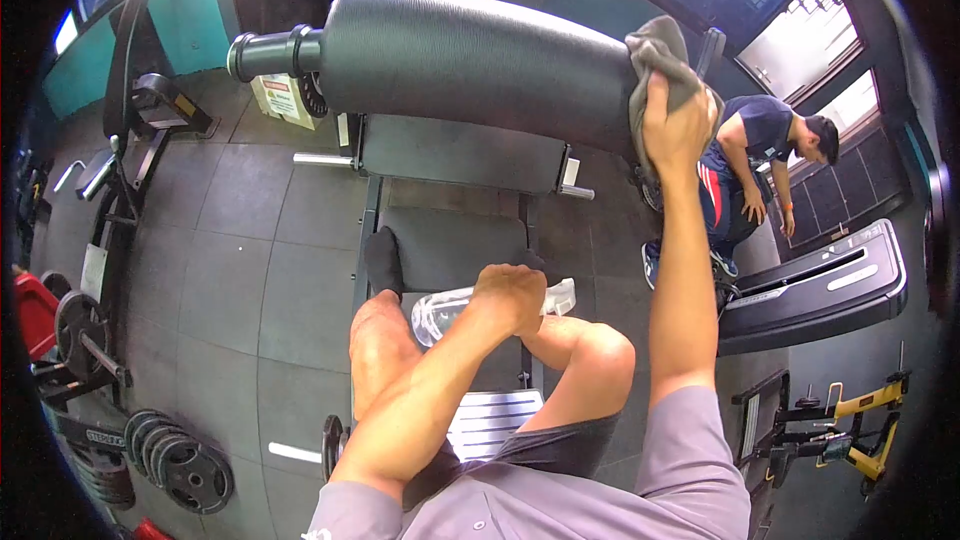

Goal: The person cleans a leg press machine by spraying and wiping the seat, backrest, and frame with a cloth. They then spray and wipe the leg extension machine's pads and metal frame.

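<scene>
Weight plates: at our far left, black discs [190,470] stand on edge low by the floor [235,290].
Clear bottle: ahead of our lap, tipped on its side [437,318], its base to the left and its white spray head [560,297] to the right. Its cap and liquid level are hard to make out; if the head were loose, we think this tilt could cause a drip onto our legs or the floor.
Roller pad: a thick black cushion [470,65] reaching across above the bottle.
Left hand: our grip [510,293] is closed round the bottle near its neck. A slick surface could let it slide out.
Grey cloth: bunched [660,40] over the pad's right end. Loose folds could catch on the pad's edge.
Right hand: our grip [682,125] holds the cloth against that end, arm outstretched; such a long reach could cost us balance or let the hand slip off.
Other person: at right, bending forward [755,135], beside a black sloping machine [830,285].
</scene>
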Action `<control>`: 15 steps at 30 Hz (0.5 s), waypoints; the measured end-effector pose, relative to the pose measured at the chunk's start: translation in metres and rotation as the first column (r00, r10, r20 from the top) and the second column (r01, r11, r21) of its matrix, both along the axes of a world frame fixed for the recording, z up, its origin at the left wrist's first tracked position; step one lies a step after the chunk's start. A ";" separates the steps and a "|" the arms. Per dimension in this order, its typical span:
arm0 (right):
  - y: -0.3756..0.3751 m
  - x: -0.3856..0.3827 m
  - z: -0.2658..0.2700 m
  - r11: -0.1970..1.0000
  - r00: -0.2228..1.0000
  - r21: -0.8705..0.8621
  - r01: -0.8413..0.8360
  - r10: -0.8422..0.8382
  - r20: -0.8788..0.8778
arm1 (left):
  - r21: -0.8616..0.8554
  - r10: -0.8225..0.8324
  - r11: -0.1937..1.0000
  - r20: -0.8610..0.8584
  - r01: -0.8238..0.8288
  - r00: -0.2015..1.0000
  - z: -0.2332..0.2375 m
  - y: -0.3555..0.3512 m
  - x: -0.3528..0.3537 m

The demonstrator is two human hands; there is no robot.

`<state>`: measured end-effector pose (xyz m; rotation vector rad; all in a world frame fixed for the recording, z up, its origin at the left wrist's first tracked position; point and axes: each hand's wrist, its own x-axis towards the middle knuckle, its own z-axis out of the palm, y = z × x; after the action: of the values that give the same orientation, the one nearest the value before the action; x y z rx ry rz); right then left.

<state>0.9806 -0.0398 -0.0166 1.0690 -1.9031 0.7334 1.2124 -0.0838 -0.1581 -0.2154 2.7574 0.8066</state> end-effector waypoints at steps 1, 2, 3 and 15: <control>-0.004 0.002 0.011 0.998 0.998 0.027 0.058 -0.057 -0.035 | 0.007 0.004 1.000 -0.025 -0.004 1.000 -0.005 0.001 0.000; -0.005 0.002 0.018 0.993 0.995 0.062 0.097 -0.100 0.032 | 0.010 0.012 1.000 -0.054 -0.012 0.998 -0.007 0.001 -0.001; -0.008 0.001 0.025 0.987 0.986 0.097 0.129 -0.138 0.095 | 0.001 0.002 1.000 -0.053 -0.002 0.999 -0.005 0.000 -0.002; -0.144 0.158 -0.017 0.967 0.972 0.165 -0.195 0.213 -0.098 | -0.077 -0.004 0.997 -0.035 0.001 0.999 -0.021 0.019 -0.016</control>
<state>1.1391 -0.1838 -0.0338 1.3913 -1.7913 0.6297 1.1959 -0.0647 -0.1790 -0.2139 2.8238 0.7112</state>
